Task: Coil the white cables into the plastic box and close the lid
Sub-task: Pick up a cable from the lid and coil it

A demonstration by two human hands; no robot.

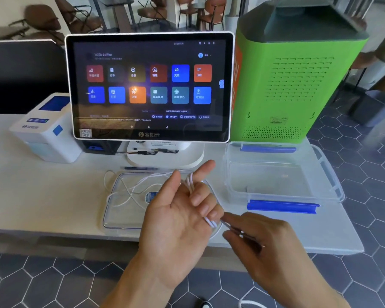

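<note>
A white cable [129,192] lies in loose loops over the clear lid [116,218], which rests flat on the white counter. My left hand [178,214], palm up, has several turns of the cable wound around its fingers. My right hand [256,236] pinches the cable just right of the left fingertips. The clear plastic box [278,174] with blue clips [280,206] stands open on the right of the counter, nothing visible inside it.
A touchscreen terminal [149,85] stands behind the lid, with pens at its base. A white receipt printer [45,130] is at left, a green machine [293,74] behind the box. The counter's front edge [53,234] runs below the lid.
</note>
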